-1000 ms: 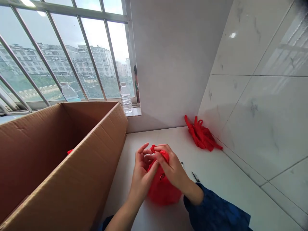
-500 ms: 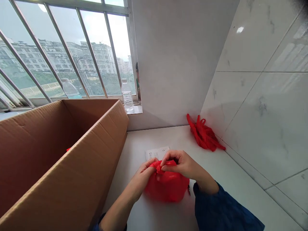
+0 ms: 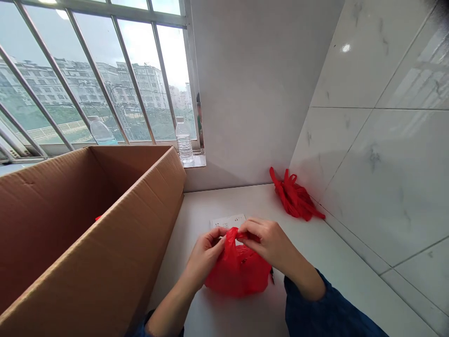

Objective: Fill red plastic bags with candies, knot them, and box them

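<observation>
A full, rounded red plastic bag rests on the white tabletop, its contents hidden inside. My left hand pinches one gathered handle of it on the left side. From the right, my right hand grips the other handle between thumb and fingers. Both handles are raised and cross close together between my fingertips. Behind the bag lies a white paper with small dark writing, partly covered by my hands. A small dark object peeks out at the bag's right side; its kind I cannot make out.
A large open cardboard box stands on the left, with a bit of red showing inside. More red plastic bags lie crumpled in the back corner. A clear bottle stands on the sill by the barred window. Tiled wall bounds the right.
Both hands have pulled the bag's gathered top upward, and a gap now shows below the raised handles. My left hand sits slightly further left. The view has shifted a little.
</observation>
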### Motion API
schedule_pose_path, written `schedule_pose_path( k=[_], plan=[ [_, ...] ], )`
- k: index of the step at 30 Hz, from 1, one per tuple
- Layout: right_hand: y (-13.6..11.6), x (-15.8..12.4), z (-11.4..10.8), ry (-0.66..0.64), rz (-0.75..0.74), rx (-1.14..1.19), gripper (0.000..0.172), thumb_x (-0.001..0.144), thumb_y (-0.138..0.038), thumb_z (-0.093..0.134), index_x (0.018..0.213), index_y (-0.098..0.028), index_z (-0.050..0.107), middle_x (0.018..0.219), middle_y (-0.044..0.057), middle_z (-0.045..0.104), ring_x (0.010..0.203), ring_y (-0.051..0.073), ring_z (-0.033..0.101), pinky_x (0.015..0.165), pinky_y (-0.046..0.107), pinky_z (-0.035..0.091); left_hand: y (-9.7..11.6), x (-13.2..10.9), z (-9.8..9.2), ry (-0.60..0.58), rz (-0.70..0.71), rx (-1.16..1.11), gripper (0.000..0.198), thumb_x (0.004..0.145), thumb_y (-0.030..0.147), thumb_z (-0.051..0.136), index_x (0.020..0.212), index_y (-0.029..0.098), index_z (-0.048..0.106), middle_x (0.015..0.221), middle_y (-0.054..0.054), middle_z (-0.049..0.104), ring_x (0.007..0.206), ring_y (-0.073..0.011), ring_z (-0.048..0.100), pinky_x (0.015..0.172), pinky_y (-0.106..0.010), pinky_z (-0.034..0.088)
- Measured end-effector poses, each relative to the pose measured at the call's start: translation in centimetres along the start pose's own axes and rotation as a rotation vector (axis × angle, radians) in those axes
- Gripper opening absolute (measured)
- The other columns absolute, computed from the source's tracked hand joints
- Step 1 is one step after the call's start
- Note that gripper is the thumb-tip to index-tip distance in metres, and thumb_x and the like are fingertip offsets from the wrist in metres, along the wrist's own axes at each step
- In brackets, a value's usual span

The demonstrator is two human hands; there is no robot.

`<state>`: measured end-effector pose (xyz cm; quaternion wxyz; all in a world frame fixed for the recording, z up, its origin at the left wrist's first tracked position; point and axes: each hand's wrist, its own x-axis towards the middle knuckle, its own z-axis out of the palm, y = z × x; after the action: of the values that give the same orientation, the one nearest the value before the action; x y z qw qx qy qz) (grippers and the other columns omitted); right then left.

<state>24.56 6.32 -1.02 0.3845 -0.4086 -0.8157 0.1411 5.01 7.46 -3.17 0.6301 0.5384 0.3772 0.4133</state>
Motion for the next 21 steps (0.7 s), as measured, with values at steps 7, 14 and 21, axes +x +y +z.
schedule_pose_path(
  k=[7, 14, 21],
  plan=[
    [-0.1, -3.9, -7.3, -0.007, 0.081, 0.11, 0.015, 0.093, -0.036, 0.066, 0.086, -0.026, 0.075, 0.085, 0.003, 0.074, 0.076, 0.02, 0.068, 0.067, 0.03, 0.051, -1.0, 2.1, -3.5, 0.332, 0.263, 0.296, 0.03, 0.081, 0.046, 0.071, 0.084, 0.016, 0.072, 0.083, -0.004, 0.072, 0.076, -0.0181, 0.063, 0.07, -0.026, 0.048],
    [0.6, -6.7, -10.8, 0.019, 0.139, 0.266, 0.011, 0.087, -0.031, 0.073, 0.08, -0.024, 0.071, 0.077, 0.002, 0.069, 0.072, 0.017, 0.064, 0.064, 0.027, 0.051, -2.1, 2.9, -3.9, 0.391, 0.279, 0.233, 0.035, 0.082, 0.049, 0.068, 0.087, 0.014, 0.069, 0.077, -0.003, 0.067, 0.066, -0.0141, 0.058, 0.061, -0.024, 0.048],
    [-0.4, -2.5, -6.2, -0.093, 0.207, 0.531, 0.021, 0.089, -0.038, 0.07, 0.08, -0.02, 0.062, 0.104, 0.007, 0.07, 0.069, 0.013, 0.061, 0.058, 0.026, 0.047, 3.0, -0.5, 4.0, 0.118, 0.419, 0.191, 0.02, 0.093, 0.038, 0.062, 0.096, 0.018, 0.067, 0.083, -0.003, 0.067, 0.075, -0.0146, 0.064, 0.074, -0.028, 0.056]
  ],
)
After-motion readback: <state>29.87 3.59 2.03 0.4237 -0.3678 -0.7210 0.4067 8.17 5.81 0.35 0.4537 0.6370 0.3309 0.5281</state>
